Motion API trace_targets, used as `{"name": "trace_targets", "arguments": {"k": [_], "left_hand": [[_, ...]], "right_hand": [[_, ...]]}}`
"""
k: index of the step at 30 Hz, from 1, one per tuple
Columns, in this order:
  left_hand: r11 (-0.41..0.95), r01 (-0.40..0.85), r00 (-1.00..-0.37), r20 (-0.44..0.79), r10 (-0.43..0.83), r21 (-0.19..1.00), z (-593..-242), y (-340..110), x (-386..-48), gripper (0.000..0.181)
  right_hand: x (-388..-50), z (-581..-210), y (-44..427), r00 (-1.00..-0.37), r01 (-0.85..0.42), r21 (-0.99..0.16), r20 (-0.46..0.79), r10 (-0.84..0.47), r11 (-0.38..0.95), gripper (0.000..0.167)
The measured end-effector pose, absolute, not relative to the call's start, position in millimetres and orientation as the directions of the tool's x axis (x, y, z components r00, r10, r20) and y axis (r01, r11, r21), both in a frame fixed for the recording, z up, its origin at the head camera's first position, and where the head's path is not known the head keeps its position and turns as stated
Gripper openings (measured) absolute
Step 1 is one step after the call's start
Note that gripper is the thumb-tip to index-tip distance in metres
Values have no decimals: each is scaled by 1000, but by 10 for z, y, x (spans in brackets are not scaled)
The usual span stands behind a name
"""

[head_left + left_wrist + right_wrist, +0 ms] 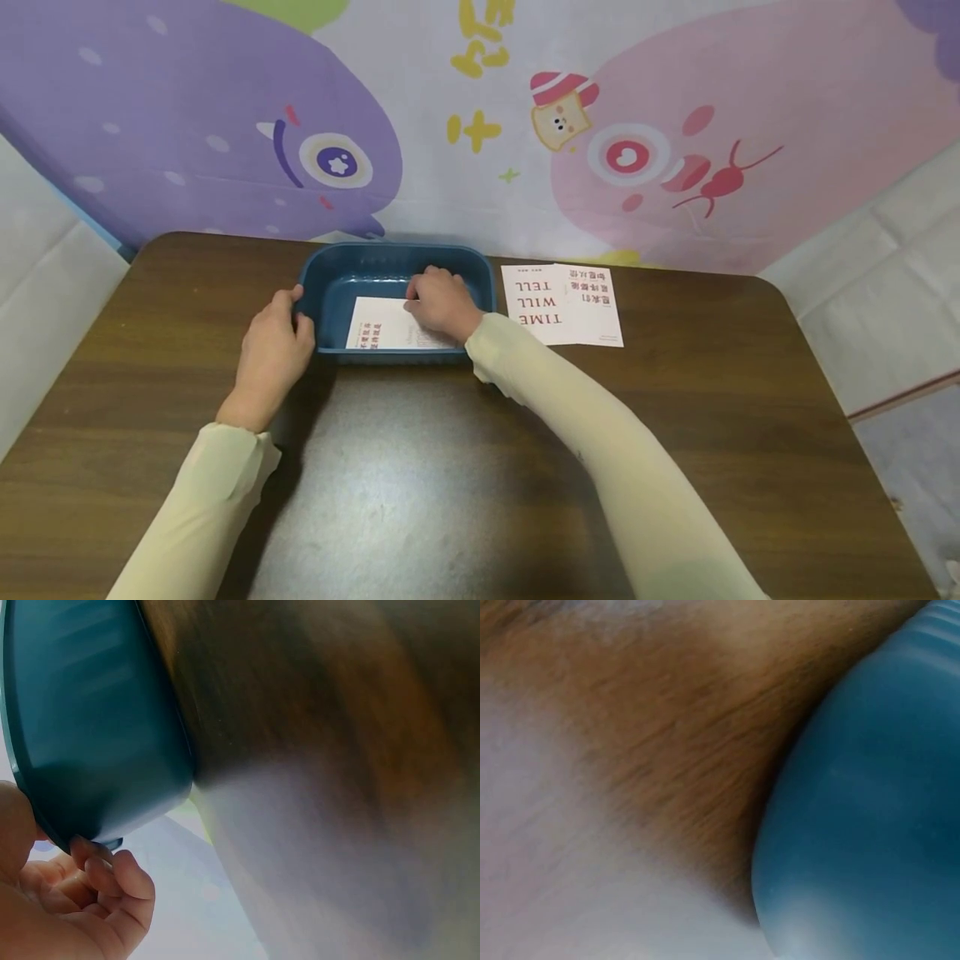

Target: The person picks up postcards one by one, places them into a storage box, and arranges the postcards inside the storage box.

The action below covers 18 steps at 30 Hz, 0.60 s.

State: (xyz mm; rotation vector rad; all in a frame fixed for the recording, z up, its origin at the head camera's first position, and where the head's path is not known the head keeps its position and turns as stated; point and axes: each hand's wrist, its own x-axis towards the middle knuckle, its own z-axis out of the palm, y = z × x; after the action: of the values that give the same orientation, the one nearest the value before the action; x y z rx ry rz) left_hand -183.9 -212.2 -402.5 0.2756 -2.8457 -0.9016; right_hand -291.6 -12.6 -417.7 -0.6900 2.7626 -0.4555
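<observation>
A dark blue plastic basin [401, 357] stands near the table's back edge. My left hand [274, 350] grips its left rim, thumb and curled fingers around the edge; in the left wrist view that hand [82, 900] pinches the rim beside the basin's smooth wall [90, 735]. Inside the basin lies a white printed card [375, 321] with red characters. Reaching in over the right rim, my right hand [444, 302] pinches the card near its far edge, thumb and forefinger close together. The right fingertips are partly hidden. In the right wrist view only the basin's outside [862, 817] and the table appear.
Right of the basin, two white cards [536, 312] with red print lie side by side on the brown wooden table [390, 483]. A cloth with cartoon figures [465, 183] hangs close behind the table's back edge.
</observation>
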Motion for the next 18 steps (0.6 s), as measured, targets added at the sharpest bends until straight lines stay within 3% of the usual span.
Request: {"name": "trace_targets", "arguments": {"k": [11,18], "left_hand": [[803,-109,-969,116,-216,586,-4032,-2124,-1834,42],[804,-112,-970,112,-216,584,-4024,-2119,-1831,42]], "right_hand": [[-2903,-4140,-126,-853,-390,-412,-174,-492,823,24],[-2911,-4092,-122,-846,-437,-338,-161,-509,833,26]]}}
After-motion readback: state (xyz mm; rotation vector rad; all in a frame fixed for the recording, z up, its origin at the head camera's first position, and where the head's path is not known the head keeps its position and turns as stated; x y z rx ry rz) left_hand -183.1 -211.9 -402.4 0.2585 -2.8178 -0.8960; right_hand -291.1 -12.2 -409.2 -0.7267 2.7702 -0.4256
